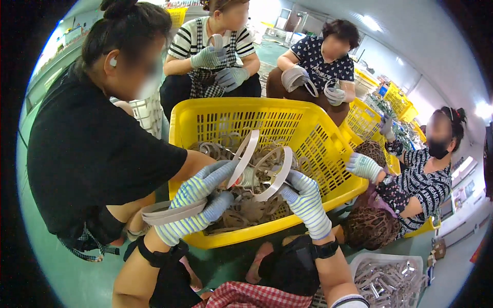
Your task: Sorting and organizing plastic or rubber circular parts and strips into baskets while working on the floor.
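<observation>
My left hand [197, 197], in a striped knit glove, is closed over the yellow basket [287, 224]. Its fingertips pinch one pale curved plastic band [247, 154], while a stack of similar bands [172, 213] lies across the palm, sticking out to the left. Opposite it, my right hand [310, 208], gloved alike, grips another pale curved band [280, 177] between thumb and fingers. The two bands are held close together; whether they are joined cannot be made out. Many loose bands [241, 218] fill the basket's bottom below.
A person in black [97, 149] at left reaches a gloved hand [247, 177] into the basket. Two people crouch beyond it, holding bands; another [416, 174] sits at right. A white crate [354, 264] of clear-looking parts stands lower right. Yellow baskets [398, 102] are piled behind.
</observation>
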The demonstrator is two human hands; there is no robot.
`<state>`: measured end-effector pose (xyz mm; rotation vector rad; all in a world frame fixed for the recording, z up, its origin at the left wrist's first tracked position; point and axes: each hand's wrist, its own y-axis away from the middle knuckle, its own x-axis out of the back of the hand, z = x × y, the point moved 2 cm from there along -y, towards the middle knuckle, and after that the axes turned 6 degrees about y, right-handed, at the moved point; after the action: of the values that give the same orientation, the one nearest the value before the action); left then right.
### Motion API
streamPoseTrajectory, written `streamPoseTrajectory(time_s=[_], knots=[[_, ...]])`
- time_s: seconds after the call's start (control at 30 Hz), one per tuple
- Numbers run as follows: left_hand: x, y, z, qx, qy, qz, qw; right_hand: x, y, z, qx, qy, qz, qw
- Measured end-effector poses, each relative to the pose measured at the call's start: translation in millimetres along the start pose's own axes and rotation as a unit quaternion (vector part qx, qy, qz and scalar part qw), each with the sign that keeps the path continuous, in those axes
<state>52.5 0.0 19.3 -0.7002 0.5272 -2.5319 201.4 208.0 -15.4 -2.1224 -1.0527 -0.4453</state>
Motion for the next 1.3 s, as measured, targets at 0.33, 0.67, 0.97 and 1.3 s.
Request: streamPoseTrajectory(time_s=[0.33, 0.67, 0.97, 1.3], knots=[[10, 7, 16, 0.059, 0.164, 0.178, 0.968, -4, 2, -39, -0.148, -0.178, -0.059, 0.971], [10, 14, 8, 0.045, 0.156, 0.151, 0.975, -6, 24, -50, -0.202, -0.434, -0.196, 0.856], [-3, 21, 15, 0.096, 0.153, 0.175, 0.968, -15, 30, -61, -0.228, -0.59, -0.213, 0.745], [-5, 11, 12, -0.117, -0.161, 0.164, 0.966, -24, 20, -48, -0.233, -0.582, -0.217, 0.748]])
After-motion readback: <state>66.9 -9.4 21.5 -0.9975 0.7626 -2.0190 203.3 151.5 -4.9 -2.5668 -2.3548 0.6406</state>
